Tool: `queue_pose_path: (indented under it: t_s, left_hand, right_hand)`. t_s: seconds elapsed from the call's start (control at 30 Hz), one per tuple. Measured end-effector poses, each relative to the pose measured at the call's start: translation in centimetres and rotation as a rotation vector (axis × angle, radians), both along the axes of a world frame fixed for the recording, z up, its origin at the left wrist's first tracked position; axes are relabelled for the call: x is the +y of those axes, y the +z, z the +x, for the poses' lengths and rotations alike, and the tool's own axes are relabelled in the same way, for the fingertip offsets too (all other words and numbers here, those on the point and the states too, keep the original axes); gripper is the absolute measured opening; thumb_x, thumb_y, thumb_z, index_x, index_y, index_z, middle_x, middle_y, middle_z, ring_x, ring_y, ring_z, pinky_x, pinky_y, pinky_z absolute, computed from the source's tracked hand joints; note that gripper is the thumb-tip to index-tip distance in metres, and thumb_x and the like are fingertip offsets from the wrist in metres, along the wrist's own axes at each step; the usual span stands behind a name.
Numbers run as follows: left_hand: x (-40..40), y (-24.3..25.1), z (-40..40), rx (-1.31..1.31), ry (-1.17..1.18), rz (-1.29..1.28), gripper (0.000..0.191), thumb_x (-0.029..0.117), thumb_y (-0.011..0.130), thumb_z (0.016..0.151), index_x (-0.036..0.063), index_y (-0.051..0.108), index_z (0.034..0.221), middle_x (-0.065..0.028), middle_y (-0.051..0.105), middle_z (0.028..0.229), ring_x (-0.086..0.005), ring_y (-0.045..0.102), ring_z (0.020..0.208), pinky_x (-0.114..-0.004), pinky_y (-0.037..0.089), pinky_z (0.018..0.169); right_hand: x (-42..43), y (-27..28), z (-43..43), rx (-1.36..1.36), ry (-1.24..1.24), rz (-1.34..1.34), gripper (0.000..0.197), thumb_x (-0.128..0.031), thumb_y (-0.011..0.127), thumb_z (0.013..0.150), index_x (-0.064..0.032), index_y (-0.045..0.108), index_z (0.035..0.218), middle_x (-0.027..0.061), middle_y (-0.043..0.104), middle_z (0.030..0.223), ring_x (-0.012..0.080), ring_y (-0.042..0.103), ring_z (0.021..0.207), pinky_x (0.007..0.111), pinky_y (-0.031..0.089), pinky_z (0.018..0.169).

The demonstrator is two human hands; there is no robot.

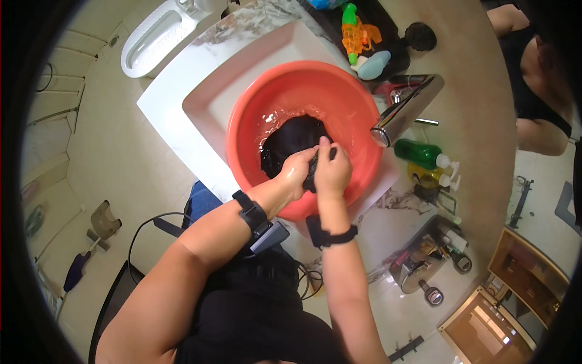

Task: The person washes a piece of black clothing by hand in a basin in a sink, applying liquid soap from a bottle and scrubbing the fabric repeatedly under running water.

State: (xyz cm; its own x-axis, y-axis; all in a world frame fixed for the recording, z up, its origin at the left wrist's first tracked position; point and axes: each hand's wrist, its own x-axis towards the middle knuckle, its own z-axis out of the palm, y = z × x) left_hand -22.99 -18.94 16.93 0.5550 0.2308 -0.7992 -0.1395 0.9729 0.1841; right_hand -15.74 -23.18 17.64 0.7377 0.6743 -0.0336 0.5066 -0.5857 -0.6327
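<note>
A coral-red plastic basin [304, 82] with water in it stands in a rectangular sink [213, 91]. Black cloth [298, 136] lies wet in the basin, left of its middle. Both my hands are over the near part of the basin, close together. My left hand [298, 173] grips a bunched part of the dark cloth from the left. Against it, my right hand [333, 173] is closed round the same bunch, thumb up. Part of the cloth is hidden behind my fingers. Each wrist wears a black strap.
A chrome faucet [404, 113] reaches over the basin's right rim. Beyond it are green [418, 154] and yellow [423, 175] pump bottles. An orange toy water gun [357, 36] and blue soap [374, 65] lie at the back. An organizer [420, 255] stands at right, below a mirror.
</note>
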Motion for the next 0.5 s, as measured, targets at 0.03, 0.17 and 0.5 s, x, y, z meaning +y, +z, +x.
queue_pose_path:
  t_s: [0.03, 0.17, 0.5]
  left_hand:
    - [-0.4, -1.2, -0.1, 0.021, 0.043, 0.012, 0.023, 0.026, 0.047, 0.090, 0.0089, 0.060, 0.100, -0.0044, 0.059, 0.082, -0.0165, 0.057, 0.073, -0.028, 0.047, 0.066]
    - [-1.4, -4.7, -1.5, -0.402, 0.047, 0.311, 0.023, 0.024, 0.044, 0.090, 0.0085, 0.060, 0.094, -0.0036, 0.059, 0.083, -0.0153, 0.056, 0.074, -0.031, 0.045, 0.065]
    - [-0.8, -5.5, -2.2, -0.663, 0.015, 0.114, 0.039, 0.037, 0.051, 0.089, 0.0028, 0.060, 0.105, -0.0052, 0.061, 0.097, -0.0127, 0.054, 0.091, -0.028, 0.044, 0.078]
  right_hand:
    - [0.0, 0.1, -1.6, -0.192, 0.051, 0.063, 0.025, -0.027, 0.052, 0.086, -0.0081, 0.056, 0.069, 0.0143, 0.061, 0.075, 0.0345, 0.057, 0.061, 0.041, 0.045, 0.056]
    - [-0.1, 1.0, -4.2, -0.147, 0.178, 0.170, 0.021, -0.029, 0.057, 0.084, -0.0115, 0.057, 0.072, 0.0127, 0.061, 0.075, 0.0334, 0.059, 0.067, 0.042, 0.048, 0.058]
    - [-0.5, 3.7, -4.6, -0.078, 0.273, 0.128, 0.023, -0.026, 0.054, 0.087, -0.0053, 0.053, 0.076, 0.0146, 0.060, 0.076, 0.0354, 0.057, 0.068, 0.040, 0.045, 0.058]
